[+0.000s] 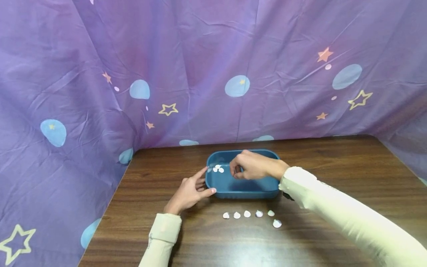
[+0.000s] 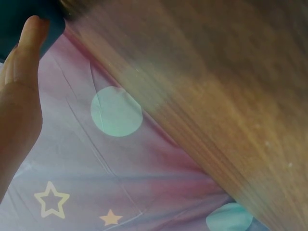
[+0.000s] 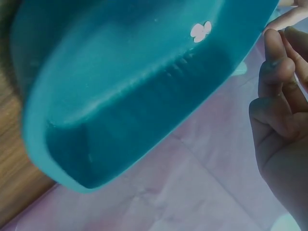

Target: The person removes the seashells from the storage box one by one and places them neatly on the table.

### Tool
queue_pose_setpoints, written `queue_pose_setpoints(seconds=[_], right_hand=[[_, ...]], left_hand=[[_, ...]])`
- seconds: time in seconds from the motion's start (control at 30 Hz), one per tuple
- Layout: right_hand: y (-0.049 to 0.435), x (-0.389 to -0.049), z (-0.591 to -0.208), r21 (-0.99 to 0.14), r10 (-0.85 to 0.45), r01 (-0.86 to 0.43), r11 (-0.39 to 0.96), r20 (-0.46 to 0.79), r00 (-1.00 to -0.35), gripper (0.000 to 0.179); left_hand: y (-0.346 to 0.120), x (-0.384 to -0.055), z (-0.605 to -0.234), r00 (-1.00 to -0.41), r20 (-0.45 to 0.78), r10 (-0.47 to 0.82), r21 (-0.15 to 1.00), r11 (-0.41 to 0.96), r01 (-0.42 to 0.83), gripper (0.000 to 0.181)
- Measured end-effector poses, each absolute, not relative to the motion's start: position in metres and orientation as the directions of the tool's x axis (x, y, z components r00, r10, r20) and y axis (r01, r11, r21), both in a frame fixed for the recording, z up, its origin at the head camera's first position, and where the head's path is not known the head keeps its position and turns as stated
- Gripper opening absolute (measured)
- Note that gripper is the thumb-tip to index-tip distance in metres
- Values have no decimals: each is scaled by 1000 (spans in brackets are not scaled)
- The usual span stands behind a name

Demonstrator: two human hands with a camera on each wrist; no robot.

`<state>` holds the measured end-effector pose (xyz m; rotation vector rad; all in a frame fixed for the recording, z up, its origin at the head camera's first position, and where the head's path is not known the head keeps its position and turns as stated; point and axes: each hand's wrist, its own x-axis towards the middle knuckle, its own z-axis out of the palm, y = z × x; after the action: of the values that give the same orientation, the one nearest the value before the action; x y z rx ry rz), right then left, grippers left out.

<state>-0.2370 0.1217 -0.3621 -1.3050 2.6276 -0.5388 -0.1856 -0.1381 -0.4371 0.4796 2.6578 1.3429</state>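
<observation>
A blue rectangular box (image 1: 243,194) with rounded corners stands on the table. My left hand (image 1: 188,191) rests at its left end, fingers extended along the side and thumb touching the near rim. In the left wrist view, the thumb (image 2: 34,36) lies against the box. Above the inside of the box hovers my right hand (image 1: 248,165), fingers curled and fingertips brought together. Whether something is between those fingertips is hidden. Several small white pieces (image 1: 218,169) lie together on the box floor at the left, also visible in the right wrist view.
Several small shiny, faceted gems (image 1: 247,214) lie in a rough row in front of the box, one of them (image 1: 277,223) nearer the table's front. The brown wooden table (image 1: 160,167) meets a purple curtain (image 1: 207,122) with stars and planets behind and at the left.
</observation>
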Motion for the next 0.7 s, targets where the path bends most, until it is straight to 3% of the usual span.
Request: queue_pose_setpoints(seconds=[0.7], right_hand=[[97,-281,-370,-284,-752,-717,636,-21,-659,19]], left_hand=[[-137,-185,-436,-940,40,340,801,551,233,87]])
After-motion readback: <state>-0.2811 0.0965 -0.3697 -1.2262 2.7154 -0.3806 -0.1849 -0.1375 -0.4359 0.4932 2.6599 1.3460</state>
